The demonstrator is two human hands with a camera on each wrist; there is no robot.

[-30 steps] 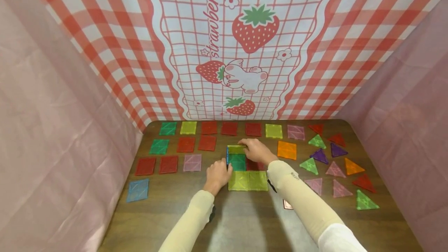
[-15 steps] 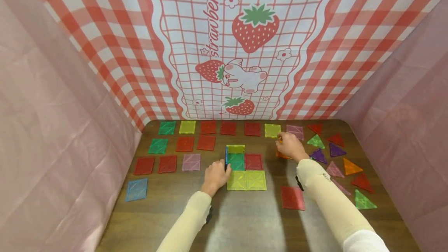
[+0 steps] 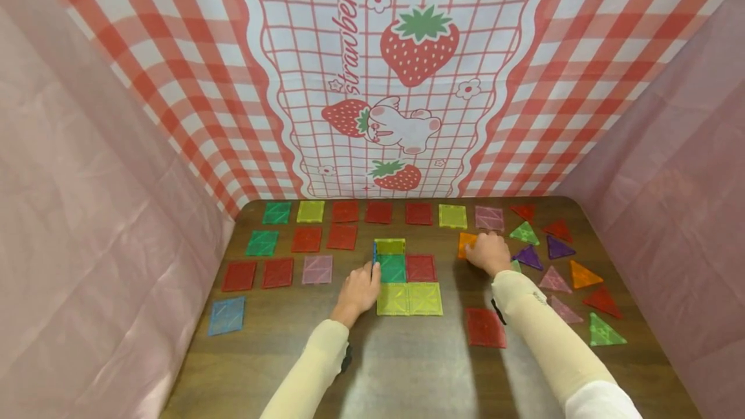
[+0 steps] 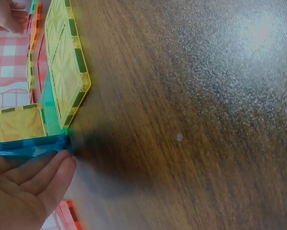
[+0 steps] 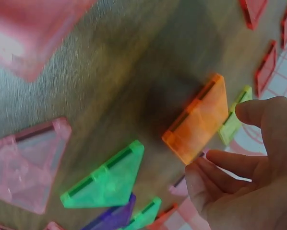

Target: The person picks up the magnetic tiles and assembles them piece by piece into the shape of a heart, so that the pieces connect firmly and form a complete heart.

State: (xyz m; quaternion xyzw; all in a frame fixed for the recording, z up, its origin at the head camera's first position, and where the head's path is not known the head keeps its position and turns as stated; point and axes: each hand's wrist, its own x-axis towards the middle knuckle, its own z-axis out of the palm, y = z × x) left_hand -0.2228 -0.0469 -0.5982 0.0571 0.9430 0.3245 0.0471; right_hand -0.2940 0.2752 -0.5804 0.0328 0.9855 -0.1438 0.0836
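Note:
Fingers extended, my left hand [image 3: 357, 288] touches the outer face of an upright blue magnetic tile [image 4: 30, 144]. That tile stands along the left edge of a flat green tile [image 3: 392, 268]; an upright yellow tile [image 4: 21, 123] stands behind it. A flat red tile [image 3: 421, 268] lies to the right, with two flat yellow tiles [image 3: 410, 299] in front. Over on the right, my right hand [image 3: 490, 253] is at an orange square tile [image 5: 198, 122] lying on the table. Its thumb and fingers are spread apart near the tile's edge, in the right wrist view.
Rows of square tiles, such as a dark red one [image 3: 278, 273], lie left and along the back. Several triangles, among them a purple one [image 3: 560, 247], lie at the right. A red square [image 3: 485, 327] lies near my right forearm. A checkered cloth [image 3: 279, 115] hangs behind the table.
My right hand has moved right from the upright yellow tile to the orange tile, then slightly nearer. The red square by the forearm has come into fuller view. My left hand stays by the blue tile.

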